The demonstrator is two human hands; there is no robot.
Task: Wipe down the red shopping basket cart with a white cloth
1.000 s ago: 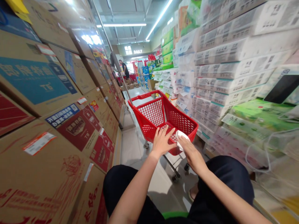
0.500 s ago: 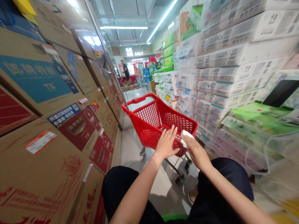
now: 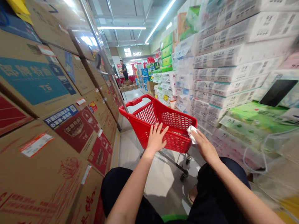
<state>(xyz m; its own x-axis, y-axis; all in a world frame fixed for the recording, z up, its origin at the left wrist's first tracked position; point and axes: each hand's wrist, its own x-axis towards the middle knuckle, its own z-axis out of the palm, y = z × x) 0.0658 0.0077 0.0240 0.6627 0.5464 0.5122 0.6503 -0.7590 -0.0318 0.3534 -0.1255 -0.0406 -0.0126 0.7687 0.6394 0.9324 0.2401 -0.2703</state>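
Note:
A red plastic shopping cart (image 3: 170, 119) with perforated walls stands on the tiled floor right in front of my knees. Fingers spread, my left hand (image 3: 156, 138) is at the cart's near side by the rim; whether it touches the plastic I cannot tell. My right hand (image 3: 205, 146) holds a folded white cloth or tissue (image 3: 192, 134) against the cart's right corner, its fingers pressed over it. Below the basket, the metal frame and wheels (image 3: 184, 174) show near my right leg.
Stacked cardboard boxes (image 3: 44, 155) line the left side, with a metal pole (image 3: 102, 59) beside them. Packs of tissue paper (image 3: 219, 74) pile up on the right. A dark phone (image 3: 277, 92) leans on the packs there. A person (image 3: 124, 70) stands far down the aisle.
My hands have moved apart: the left went leftward along the cart, the right went rightward with the white cloth to the corner. The cart has turned slightly.

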